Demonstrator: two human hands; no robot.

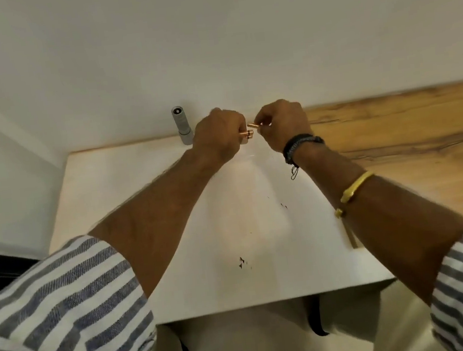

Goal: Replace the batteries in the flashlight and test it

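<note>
A grey flashlight stands on end at the far edge of the white table, close to the wall, its upper end facing me. Just right of it my left hand is closed around copper-topped batteries whose ends stick out of the fist. My right hand pinches one more copper-coloured battery at its fingertips, held close to those in the left hand. Both hands hover over the table's far edge, apart from the flashlight.
A wood-grain surface adjoins the table on the right. The white wall rises right behind the flashlight. Small dark marks dot the tabletop near its front edge. My wrists carry bracelets.
</note>
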